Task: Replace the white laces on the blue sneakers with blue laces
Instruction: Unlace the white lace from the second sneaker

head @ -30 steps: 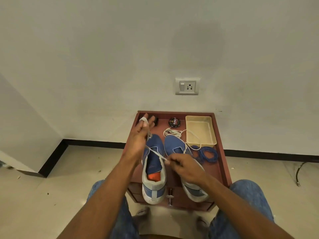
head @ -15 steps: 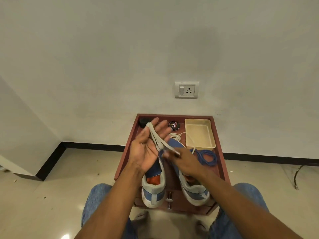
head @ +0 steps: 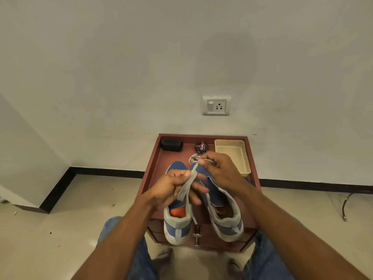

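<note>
Two blue sneakers stand heel-toward-me on a small red-brown table [head: 153, 168]: the left sneaker [head: 177, 225] and the right sneaker [head: 226, 219]. Above them both hands hold a bundled white lace [head: 186, 186]. My left hand [head: 173, 188] grips the folded strands. My right hand [head: 220, 170] pinches the lace's upper end between thumb and finger. One strand hangs down between the shoes. Another white lace [head: 193, 158] lies loose behind the shoes. The blue laces are hidden behind my right hand.
A cream tray [head: 232, 154] sits at the table's back right, a round polish tin [head: 201, 147] at the back middle, a black brush [head: 171, 145] at the back left. The wall with a socket [head: 216, 105] is close behind. My knees flank the table.
My left hand turned from open palm to gripping the gathered lace. My right hand rose and moved back, drawing the lace's end up. The lace is now bundled between both hands.
</note>
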